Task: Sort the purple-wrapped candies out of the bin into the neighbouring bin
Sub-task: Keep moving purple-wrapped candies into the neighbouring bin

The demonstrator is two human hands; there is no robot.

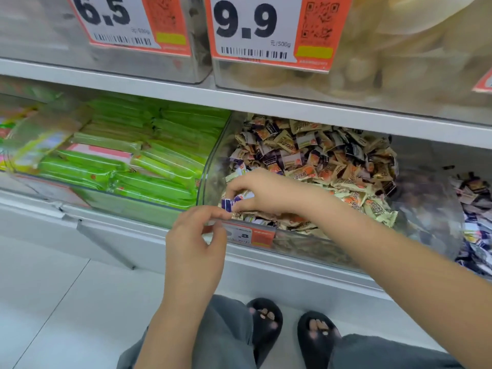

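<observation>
A purple candy (227, 204) sits at the front left corner of the clear bin (210, 166), pinched between the fingertips of the right hand (255, 191). The left hand (195, 241) meets it from below, fingers curled narrow, thumb and forefinger touching its edge. Beige and purple candies (314, 161) fill the bin behind. The left hand partly hides the bin's price label (250, 234). Green packets (149, 155) fill the bin on the left. The neighbouring bin (474, 222) on the right is cut off and blurred.
</observation>
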